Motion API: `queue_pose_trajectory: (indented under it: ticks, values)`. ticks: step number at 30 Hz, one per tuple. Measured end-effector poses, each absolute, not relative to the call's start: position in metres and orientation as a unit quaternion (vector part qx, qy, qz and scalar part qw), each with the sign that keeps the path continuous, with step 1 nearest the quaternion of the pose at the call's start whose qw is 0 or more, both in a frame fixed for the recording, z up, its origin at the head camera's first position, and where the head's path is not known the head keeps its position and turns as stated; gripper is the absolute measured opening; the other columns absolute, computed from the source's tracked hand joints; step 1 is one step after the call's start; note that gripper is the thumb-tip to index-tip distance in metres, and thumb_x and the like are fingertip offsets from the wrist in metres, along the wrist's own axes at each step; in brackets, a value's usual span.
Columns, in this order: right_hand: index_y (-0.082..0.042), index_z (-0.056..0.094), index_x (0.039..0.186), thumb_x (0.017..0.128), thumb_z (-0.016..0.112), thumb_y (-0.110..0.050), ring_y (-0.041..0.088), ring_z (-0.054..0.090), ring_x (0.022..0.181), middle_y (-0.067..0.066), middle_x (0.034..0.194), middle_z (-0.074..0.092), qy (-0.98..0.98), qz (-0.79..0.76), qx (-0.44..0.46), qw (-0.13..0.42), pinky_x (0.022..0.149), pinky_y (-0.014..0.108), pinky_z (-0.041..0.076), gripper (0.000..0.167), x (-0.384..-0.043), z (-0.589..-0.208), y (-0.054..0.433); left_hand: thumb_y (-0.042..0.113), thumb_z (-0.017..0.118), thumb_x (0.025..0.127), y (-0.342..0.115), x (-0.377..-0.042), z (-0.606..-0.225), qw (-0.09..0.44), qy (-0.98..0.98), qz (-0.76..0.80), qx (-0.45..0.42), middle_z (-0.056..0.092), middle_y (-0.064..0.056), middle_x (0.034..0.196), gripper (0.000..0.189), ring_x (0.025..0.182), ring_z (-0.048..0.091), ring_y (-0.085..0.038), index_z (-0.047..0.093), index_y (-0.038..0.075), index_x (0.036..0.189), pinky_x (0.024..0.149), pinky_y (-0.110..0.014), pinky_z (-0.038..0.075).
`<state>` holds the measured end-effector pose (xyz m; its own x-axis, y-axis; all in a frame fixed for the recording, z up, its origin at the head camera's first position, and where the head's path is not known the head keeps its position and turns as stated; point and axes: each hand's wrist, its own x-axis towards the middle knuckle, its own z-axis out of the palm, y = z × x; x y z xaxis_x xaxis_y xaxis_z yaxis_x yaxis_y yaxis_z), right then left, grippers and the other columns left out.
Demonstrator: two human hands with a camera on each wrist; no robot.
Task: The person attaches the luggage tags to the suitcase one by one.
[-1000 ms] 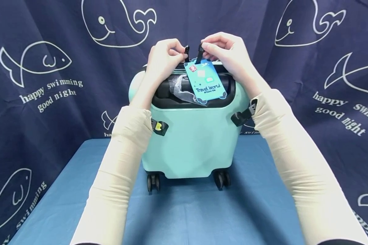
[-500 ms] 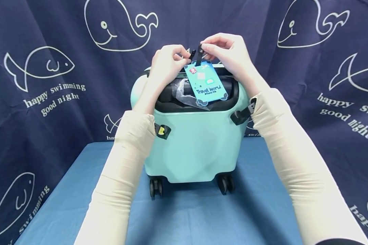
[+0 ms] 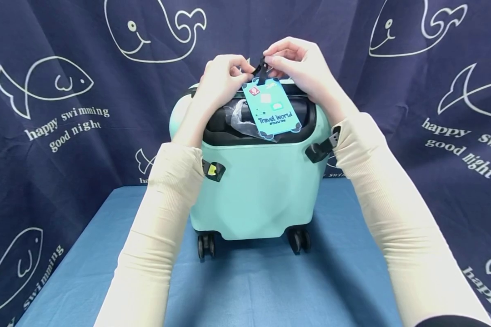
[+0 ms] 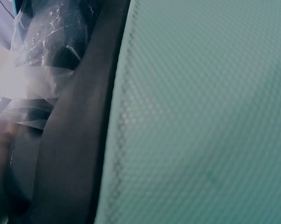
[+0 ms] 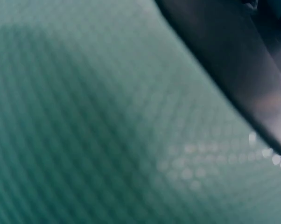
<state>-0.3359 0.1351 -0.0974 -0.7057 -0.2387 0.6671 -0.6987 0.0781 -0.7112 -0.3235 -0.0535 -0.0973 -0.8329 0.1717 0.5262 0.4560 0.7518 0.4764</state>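
A mint-green suitcase [image 3: 253, 190] stands upright on its wheels, its ribbed shell filling much of both wrist views. Over its top edge hangs a blue luggage tag [image 3: 272, 109] printed "Travel World". My left hand [image 3: 221, 84] pinches one end of the tag's black strap [image 3: 263, 76] between thumb and index finger. With thumb and fingertips, my right hand [image 3: 300, 63] pinches the other end, close above the tag. The two ends come together between my fingertips. Behind the tag, clear plastic wrap [image 4: 49, 46] covers the carry handle in the black recess [image 4: 80, 121].
Under the suitcase lies a blue cloth-covered table [image 3: 245, 290]. A dark blue curtain [image 3: 77, 27] with white whale and fish drawings hangs close behind. Black straps with buckles [image 3: 213, 170] sit at both wrists, near the suitcase front.
The strap end in my left hand has tilted over to the right and now meets the end in my right hand. Earlier the two ends stood apart.
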Motion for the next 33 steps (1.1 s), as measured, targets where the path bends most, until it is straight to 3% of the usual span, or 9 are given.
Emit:
queue_pose_trajectory:
  ticks: [12,20,33]
  values:
    - [-0.012,0.072,0.108,0.082,0.072,-0.022,0.013,0.062,0.082,-0.008,0.095,0.069,-0.779,0.519,0.291,0.197,0.077,0.019,0.047,0.028,-0.3301,-0.0996,0.1357,0.031,0.06,0.092,-0.0537,-0.325,-0.0997,0.224,-0.905,-0.318,-0.172,0.068,0.005,0.097,0.02,0.086,0.055,-0.004,0.069,0.027,0.109,0.069,-0.022,0.036]
    - [-0.011,0.073,0.105,0.084,0.071,-0.025,0.007,0.057,0.078,-0.014,0.086,0.067,-0.804,0.459,0.296,0.235,0.07,0.018,0.04,0.026,-0.3315,-0.1001,0.1353,0.033,0.059,0.091,-0.0543,-0.3246,-0.1003,0.227,-0.905,-0.312,-0.178,0.064,0.006,0.087,0.02,0.081,0.052,-0.006,0.07,0.027,0.108,0.067,-0.021,0.034]
    - [-0.009,0.073,0.101,0.083,0.071,-0.023,0.005,0.054,0.065,-0.014,0.08,0.065,-0.812,0.423,0.303,0.265,0.065,0.018,0.038,0.022,-0.3322,-0.0976,0.1309,0.032,0.062,0.09,-0.0563,-0.3245,-0.0998,0.235,-0.896,-0.332,-0.18,0.071,0.004,0.101,0.023,0.089,0.061,-0.001,0.071,0.019,0.107,0.082,-0.02,0.041]
